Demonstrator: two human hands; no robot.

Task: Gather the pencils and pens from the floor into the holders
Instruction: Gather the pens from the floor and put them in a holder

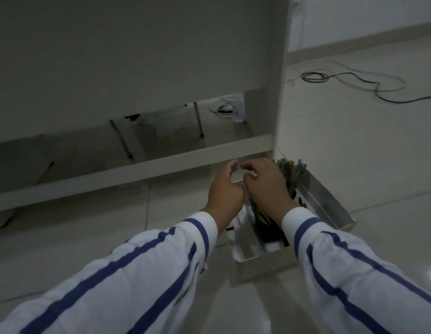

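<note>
A white box (pixel 260 261) sits on the floor by the desk's side panel. Inside it stands a black holder (pixel 270 231) with a bundle of pencils (pixel 262 214) leaning in it. My right hand (pixel 266 183) lies over the top of that bundle, fingers curled down around it. My left hand (pixel 225 189) hovers just left of it, thumb and fingers curved in a loose C with nothing seen in them. More pencils and pens (pixel 290 169) stand upright behind my right hand, in a metal holder (pixel 327 206). The scene is dim and slightly blurred.
A low white shelf board (pixel 127 172) runs across under the desk, with thin metal legs (pixel 198 119) behind it. A clear plastic cup (pixel 238 109) stands further back. Black and white cables (pixel 354 83) lie looped on the tiled floor to the right.
</note>
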